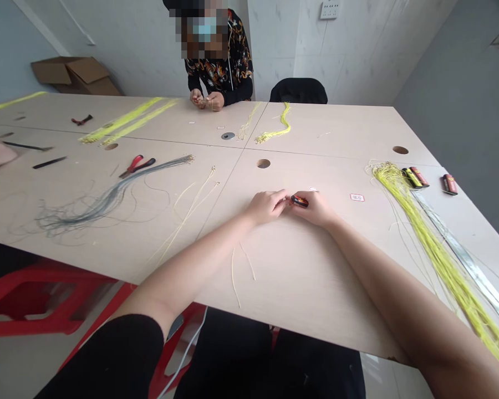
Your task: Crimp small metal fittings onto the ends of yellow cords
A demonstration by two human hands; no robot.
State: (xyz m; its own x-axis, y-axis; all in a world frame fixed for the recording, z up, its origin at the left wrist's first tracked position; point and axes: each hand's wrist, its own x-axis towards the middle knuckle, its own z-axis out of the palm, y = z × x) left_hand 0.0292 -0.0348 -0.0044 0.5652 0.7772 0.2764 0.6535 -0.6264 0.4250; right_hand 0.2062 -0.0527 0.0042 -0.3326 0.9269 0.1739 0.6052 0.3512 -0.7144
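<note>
Both my hands meet over the middle of the pale wooden table. My right hand is shut on a small red and black lighter. My left hand has its fingertips drawn together against the lighter's left end, and anything thin between them is too small to tell. Two short pale cords lie below my left wrist. A long bundle of yellow cords runs along the table on my right, beyond my right forearm.
Near the far right corner lie several similar lighters and a metal strip. On the left are red-handled pliers and grey cords. Across the table, a person's hands work on something small.
</note>
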